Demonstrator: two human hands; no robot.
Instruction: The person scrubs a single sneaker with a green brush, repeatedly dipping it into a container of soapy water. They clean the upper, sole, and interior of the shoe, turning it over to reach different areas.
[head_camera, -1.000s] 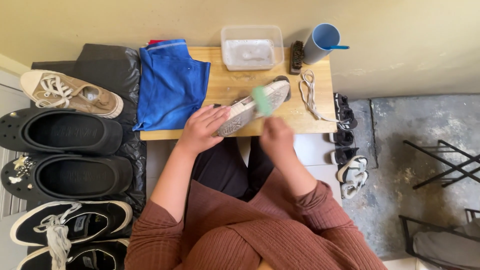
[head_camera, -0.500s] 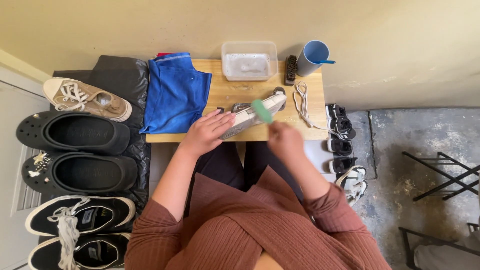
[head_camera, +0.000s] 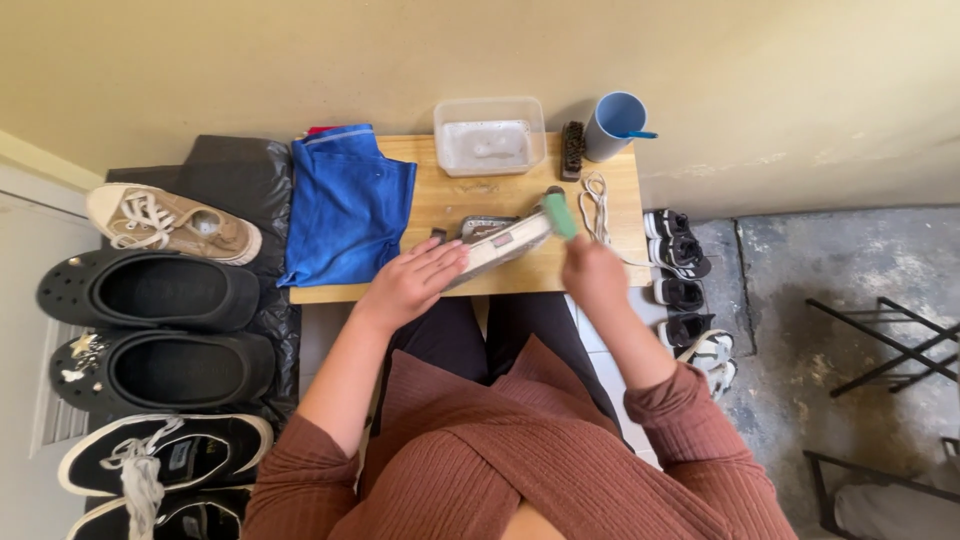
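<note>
two hands work on a sneaker (head_camera: 497, 243): the left hand (head_camera: 412, 281) lies spread on it, the right hand (head_camera: 592, 272) grips a green brush (head_camera: 558, 214).

Shoe: the sneaker (head_camera: 495, 243) has rolled from sole-up to lying more on its side, its sidewall now facing up, and sits lower toward the table's (head_camera: 450, 200) front edge.
Right hand: the right hand (head_camera: 592, 272) has slid rightward, carrying the green brush (head_camera: 559, 214) from mid-sole to the shoe's far end.
Left hand: the left hand (head_camera: 412, 280) has flattened along the shoe's near end.
</note>
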